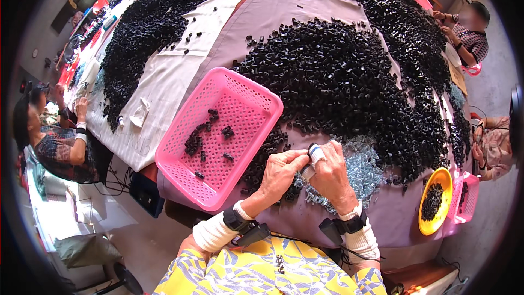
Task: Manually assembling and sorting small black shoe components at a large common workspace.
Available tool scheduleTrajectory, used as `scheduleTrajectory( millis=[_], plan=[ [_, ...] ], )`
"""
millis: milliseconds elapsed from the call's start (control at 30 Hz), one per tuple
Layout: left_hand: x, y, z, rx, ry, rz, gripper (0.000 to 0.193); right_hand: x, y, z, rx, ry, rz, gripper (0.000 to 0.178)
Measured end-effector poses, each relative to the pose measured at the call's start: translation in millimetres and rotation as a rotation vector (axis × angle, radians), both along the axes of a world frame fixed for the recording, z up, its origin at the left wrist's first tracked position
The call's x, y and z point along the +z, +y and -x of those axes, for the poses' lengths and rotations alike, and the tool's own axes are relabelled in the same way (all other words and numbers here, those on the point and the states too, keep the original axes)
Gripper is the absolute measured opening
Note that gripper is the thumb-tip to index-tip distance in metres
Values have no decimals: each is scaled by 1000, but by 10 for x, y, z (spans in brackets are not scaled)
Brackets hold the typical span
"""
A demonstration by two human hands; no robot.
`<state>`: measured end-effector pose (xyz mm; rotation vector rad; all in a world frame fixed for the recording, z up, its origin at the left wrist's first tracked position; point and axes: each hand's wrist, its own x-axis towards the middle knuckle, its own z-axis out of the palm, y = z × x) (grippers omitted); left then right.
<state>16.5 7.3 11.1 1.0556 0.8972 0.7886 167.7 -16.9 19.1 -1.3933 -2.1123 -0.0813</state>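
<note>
The left grip point(282, 176) and right grip point(331, 177) meet just right of the pink basket point(240, 116), thumbs and fingers drawn in; they hide what lies between them, so I cannot tell whether they hold anything. Silver bits point(361, 165), partly covered by the right grip, lie right of the basket. Black parts point(327, 76) heap beyond and right of it, with a few inside. Cloth point(185, 90) covers the bench point(406, 216). Left of the basket is a person point(65, 150); far right, another point(494, 145) is cut off.
</note>
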Motion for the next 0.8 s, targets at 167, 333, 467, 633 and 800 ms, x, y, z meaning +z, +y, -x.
scheduleTrajectory(
  millis=[167, 333, 467, 633, 800],
  plan=[
    [-20, 3, 43, 58, -83, 262, 43, 23, 76, -55, 55, 215, 55, 24],
    [-150, -7, 75, 8, -184, 366, 38, 33, 76, -64, 83, 280, 91, 21],
    [-111, -49, 87, -97, -186, 296, 26, 39, 28, -102, 173, 291, 120, 22],
    [-120, -157, 173, -231, -162, 397, 20, -41, -184, -87, 186, 236, 232, 31],
    [74, -179, 291, 162, -379, 288, 28, 32, -85, -327, 11, 261, 268, 38]
  ],
)
